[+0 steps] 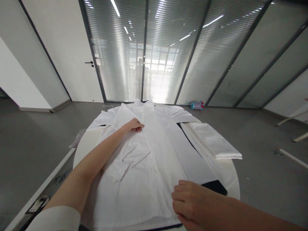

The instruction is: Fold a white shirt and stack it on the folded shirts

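White and creased, a shirt lies on the bench, the left hand with fingers clamped on its front, the right hand curled by its hem, grip unclear.

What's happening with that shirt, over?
Left hand curled at front of white shirt; right hand curled near its bottom. Grips unclear. Shirt spread, creased. Folded cloth alongside, clear of hands.

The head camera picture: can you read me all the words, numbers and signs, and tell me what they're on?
There are none I can read.
White shirt: no lettering shows.
Blue-and-red thing on the floor: too small and blurred to tell.
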{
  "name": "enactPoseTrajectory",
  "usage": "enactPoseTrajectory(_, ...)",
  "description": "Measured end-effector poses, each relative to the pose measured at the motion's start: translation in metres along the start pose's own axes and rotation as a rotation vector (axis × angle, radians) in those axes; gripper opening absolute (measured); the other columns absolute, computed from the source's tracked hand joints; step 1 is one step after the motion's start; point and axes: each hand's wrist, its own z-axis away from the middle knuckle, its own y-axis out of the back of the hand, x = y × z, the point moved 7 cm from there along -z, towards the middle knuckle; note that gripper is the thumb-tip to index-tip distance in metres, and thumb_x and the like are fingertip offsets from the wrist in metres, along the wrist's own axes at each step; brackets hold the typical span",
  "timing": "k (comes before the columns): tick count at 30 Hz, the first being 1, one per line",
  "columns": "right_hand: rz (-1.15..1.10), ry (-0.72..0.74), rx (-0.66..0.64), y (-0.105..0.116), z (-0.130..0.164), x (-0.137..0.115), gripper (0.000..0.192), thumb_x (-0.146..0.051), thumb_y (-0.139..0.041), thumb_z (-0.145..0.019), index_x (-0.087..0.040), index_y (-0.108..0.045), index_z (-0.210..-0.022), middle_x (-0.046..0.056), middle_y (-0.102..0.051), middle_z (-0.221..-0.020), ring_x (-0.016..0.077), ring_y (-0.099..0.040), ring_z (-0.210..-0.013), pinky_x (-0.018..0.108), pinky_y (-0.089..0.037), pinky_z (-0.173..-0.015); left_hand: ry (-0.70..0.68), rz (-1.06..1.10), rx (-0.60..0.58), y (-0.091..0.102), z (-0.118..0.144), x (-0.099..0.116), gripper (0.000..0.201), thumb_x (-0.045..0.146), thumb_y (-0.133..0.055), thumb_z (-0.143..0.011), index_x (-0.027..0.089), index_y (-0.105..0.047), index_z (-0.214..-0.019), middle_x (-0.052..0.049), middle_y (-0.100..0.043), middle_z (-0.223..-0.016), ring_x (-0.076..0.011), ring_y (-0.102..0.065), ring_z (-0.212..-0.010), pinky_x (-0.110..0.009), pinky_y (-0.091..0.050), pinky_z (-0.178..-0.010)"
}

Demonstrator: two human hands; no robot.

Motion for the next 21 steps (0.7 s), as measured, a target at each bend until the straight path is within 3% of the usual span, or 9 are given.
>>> enactPoseTrajectory(6,-0.253,-0.035,-0.054,0.000,-0.002,0.009,0.011,-0.031,-0.063,-0.089,-0.021,-0.065,-0.085,0.001,-0.065,-0.080,0.0175,-0.060,-0.079,0.030,-0.042,-0.076,0.016,0.011,-0.006,0.000,0.008,0.005,0.030,0.033,-0.073,-0.080,0.011,-0.067,-0.061,-0.005,-0.068,-0.057,-0.0078,-0.058,-0.046,-0.016,-0.032,-0.040)
enactPoseTrajectory(9,-0.294,-0.128,0.099,0.013,-0.009,0.030,0.028,-0.044,-0.060,-0.093,-0.021,-0.067,-0.107,0.008,-0.068,-0.108,0.0213,-0.061,-0.105,0.034,-0.045,-0.091,0.024,0.018,-0.017,0.003,0.014,0.009,0.029,0.035,-0.077,-0.076,0.010,-0.068,-0.064,-0.006,-0.070,-0.062,-0.0092,-0.062,-0.049,-0.016,-0.035,-0.042)
enactPoseTrajectory(11,-0.202,-0.175,0.218,0.018,-0.013,0.045,0.044,-0.049,-0.053,-0.096,-0.020,-0.060,-0.129,0.014,-0.057,-0.137,0.0269,-0.048,-0.130,0.043,-0.038,-0.106,0.017,0.005,-0.014,0.006,0.018,0.012,0.030,0.037,-0.080,-0.072,0.010,-0.067,-0.064,-0.006,-0.071,-0.063,-0.0104,-0.063,-0.050,-0.017,-0.038,-0.044)
enactPoseTrajectory(13,-0.115,-0.167,0.238,0.013,-0.017,0.053,0.058,-0.054,-0.050,-0.096,-0.021,-0.049,-0.144,0.016,-0.041,-0.153,0.0307,-0.033,-0.143,0.051,-0.029,-0.114,0.001,-0.029,0.005,0.009,0.021,0.014,0.033,0.039,-0.082,-0.069,0.011,-0.066,-0.062,-0.006,-0.070,-0.061,-0.0111,-0.063,-0.050,-0.017,-0.039,-0.045)
enactPoseTrajectory(18,-0.057,-0.161,0.160,-0.012,-0.020,0.057,0.070,-0.062,-0.048,-0.093,-0.027,-0.036,-0.153,0.015,-0.030,-0.159,0.0336,-0.026,-0.147,0.057,-0.027,-0.115,-0.056,-0.200,0.040,0.013,0.019,0.015,0.036,0.043,-0.079,-0.072,0.013,-0.064,-0.060,-0.005,-0.066,-0.056,-0.0127,-0.064,-0.051,-0.017,-0.042,-0.046)
enactPoseTrajectory(21,-0.048,-0.160,0.181,-0.016,-0.015,0.054,0.072,-0.062,-0.047,-0.094,-0.028,-0.031,-0.155,0.013,-0.027,-0.160,0.0321,-0.023,-0.148,0.056,-0.024,-0.118,-0.119,-0.383,0.118,0.020,0.014,0.023,0.033,0.044,-0.079,-0.070,0.014,-0.068,-0.070,-0.006,-0.070,-0.064,-0.0173,-0.067,-0.057,-0.022,-0.049,-0.052)
